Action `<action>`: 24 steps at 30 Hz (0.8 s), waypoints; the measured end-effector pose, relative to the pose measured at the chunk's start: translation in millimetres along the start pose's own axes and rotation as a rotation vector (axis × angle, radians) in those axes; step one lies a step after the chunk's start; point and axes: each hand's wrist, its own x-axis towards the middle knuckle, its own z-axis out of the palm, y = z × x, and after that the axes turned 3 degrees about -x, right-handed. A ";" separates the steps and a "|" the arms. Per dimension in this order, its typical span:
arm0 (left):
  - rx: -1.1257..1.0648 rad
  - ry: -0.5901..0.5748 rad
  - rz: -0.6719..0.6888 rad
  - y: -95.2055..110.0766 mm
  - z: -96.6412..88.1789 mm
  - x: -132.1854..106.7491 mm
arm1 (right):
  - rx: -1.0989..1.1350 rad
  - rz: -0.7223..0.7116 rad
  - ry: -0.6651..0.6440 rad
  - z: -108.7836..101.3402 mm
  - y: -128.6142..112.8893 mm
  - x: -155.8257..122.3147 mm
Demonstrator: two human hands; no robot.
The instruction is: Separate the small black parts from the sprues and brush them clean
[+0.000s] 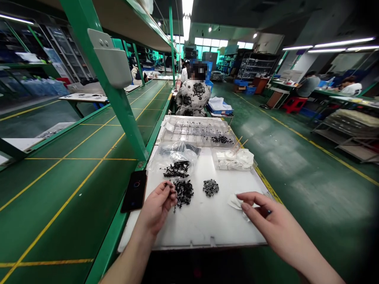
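Note:
My left hand (162,203) is closed in a pinch over the near left of a white work board (204,225). A small black part (168,184) shows at its fingertips. Right beside those fingers lies a tangled heap of black sprue pieces (184,193). Behind it more black pieces (177,169) lie at a clear plastic bag (174,152). My right hand (263,215) is at the board's right side, thumb and forefinger curved with a gap between them. A crumpled white tissue (235,202) lies at its fingertips. Between my hands is a round pile of small dark parts (211,188).
A phone (134,191) lies at the board's left edge. Further back stand a clear tray with white cloth and sticks (233,159) and a compartment tray (192,130). A green conveyor (89,173) runs along the left, beside a green post (118,102). A person (194,96) sits ahead.

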 end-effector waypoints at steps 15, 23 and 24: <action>-0.276 -0.064 -0.108 -17.3 60.2 -58.4 | 0.171 -0.321 -0.225 66.1 -52.5 -5.7; -0.392 -0.032 -0.168 -14.6 47.9 -58.0 | 0.060 -0.383 -0.149 30.6 -48.6 -15.8; -0.401 -0.056 -0.186 -14.4 47.2 -60.1 | 0.058 -0.374 -0.154 27.7 -48.7 -16.9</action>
